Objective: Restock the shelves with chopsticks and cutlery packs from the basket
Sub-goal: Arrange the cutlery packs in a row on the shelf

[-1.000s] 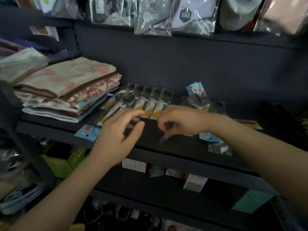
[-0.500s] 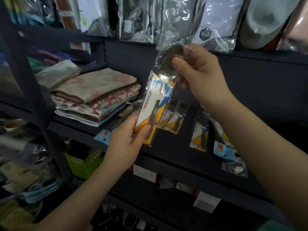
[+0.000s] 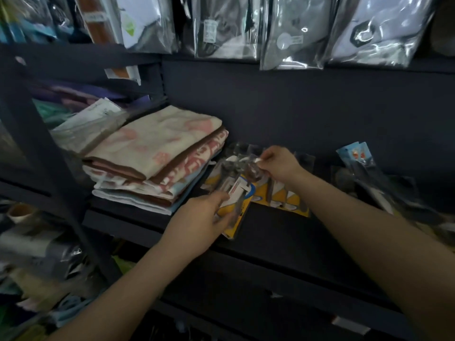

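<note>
Head camera looks down on both hands at the shelf. The right hand (image 3: pixel 278 163) has its fingertips pinched on the clear top edge of a cutlery pack (image 3: pixel 236 193); the left hand (image 3: pixel 204 222) has thumb and fingers curled round the pack's yellow lower end. Half a second ago this same pack was held up high in front of the hanging goods; now it has come down and lies low and slanted over the dark shelf (image 3: pixel 283 232), its bottom corner near the front lip, its top reaching towards the row of shelved packs (image 3: pixel 278 195) of the same yellow-and-white card. Whether it already rests on the shelf I cannot tell; motion blur smears that edge. I would judge this one to be nearly placed: it only wants sliding in line with the row and letting go.

Just to the left, almost touching the pack, sits a stack of folded towels (image 3: pixel 157 158), which limits how far that way it can go. Further right on the same shelf lie blue-topped packets (image 3: pixel 357 156) and some dim clear bags, well apart from the hands. Above, bagged garments (image 3: pixel 290 33) hang over the shelf edge, clear of the work. No basket shows in this view, so how much stock remains is unknown. The slippery film could let the pack skid off the front.
</note>
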### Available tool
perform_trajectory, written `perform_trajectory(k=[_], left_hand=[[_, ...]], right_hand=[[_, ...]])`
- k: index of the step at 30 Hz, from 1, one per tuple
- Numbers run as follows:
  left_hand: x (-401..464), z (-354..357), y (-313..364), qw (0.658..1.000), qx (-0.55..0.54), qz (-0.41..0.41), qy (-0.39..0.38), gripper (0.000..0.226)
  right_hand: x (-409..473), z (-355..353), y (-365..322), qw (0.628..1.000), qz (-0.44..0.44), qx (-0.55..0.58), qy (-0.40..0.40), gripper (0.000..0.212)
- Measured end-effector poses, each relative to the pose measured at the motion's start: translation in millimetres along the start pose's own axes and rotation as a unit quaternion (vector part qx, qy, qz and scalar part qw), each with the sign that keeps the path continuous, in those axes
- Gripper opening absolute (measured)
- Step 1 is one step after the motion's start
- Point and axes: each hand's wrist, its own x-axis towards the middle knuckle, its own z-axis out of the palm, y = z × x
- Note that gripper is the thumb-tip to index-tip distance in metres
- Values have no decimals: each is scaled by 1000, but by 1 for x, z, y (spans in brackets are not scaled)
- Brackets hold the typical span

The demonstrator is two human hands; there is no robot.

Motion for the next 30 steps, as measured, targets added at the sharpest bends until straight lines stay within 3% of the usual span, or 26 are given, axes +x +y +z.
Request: perform_trajectory(k=[4,8,11,17,20,24,28,30], left_hand=[[7,9,-15,998,33,55,-4,37],[9,16,-24,992,7,124,-28,51],[8,16,-23,989,14,141,-39,51],[11,14,-22,986,62,149,-50,63],[14,14,-21,984,78,155,-45,64],[17,13,-19,982,83,159,-60,69],[14,11,3,978,71,195,19,54],[10,11,22,972,41,227,43,49]], right_hand=[[7,5,-4,999,8,-48,-7,24],[10,1,-4,999,25,-46,-15,20],[7,-3,-4,996,32,-88,-14,13],[-1,-2,-5,992,5,-125,3,30],[-6,-5,-4,992,-10,-125,11,9],[-33,-36,-2,970,-81,-228,38,25],[-84,-87,3,972,-106,-196,-69,11],[-111,-115,15,967,-101,-199,-124,16]])
